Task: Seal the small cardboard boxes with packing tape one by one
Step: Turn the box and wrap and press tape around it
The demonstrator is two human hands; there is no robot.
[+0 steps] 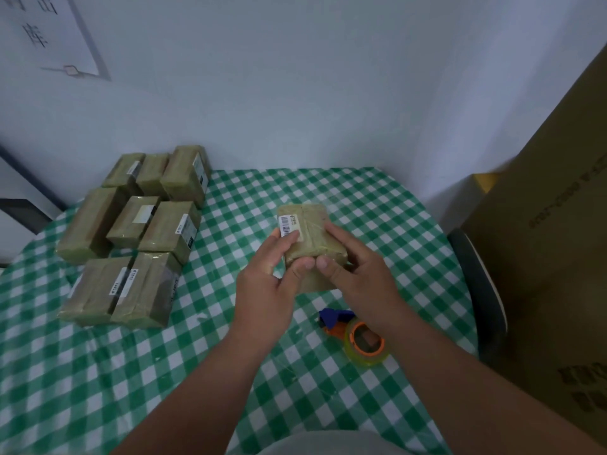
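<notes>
Head view: both forearms are reaching forward from the bottom edge and converging on 1 small cardboard box (307,229), which is sitting near the middle of the green-checked table (377,205). The left hand (267,280) is lying palm-down at the box's left side, its grip closed on the box, with fingers curling over the top beside the barcode label (289,225) and the thumb pressing the near face. The right hand (359,274) is mirroring it from the box's right side, its grip also clamped on the box, fingers lying across the top and thumb meeting the left thumb at the near edge. Glossy tape is showing across the box's top. Whether the box is lifted or resting on the table, I cannot tell.

The tape dispenser (356,334), blue and orange with a clear roll, is lying on the table near the box, under the right wrist. A cluster of 8 taped boxes (138,231) is sitting well apart to the box's left. A large carton (551,241) is standing to the box's right.
</notes>
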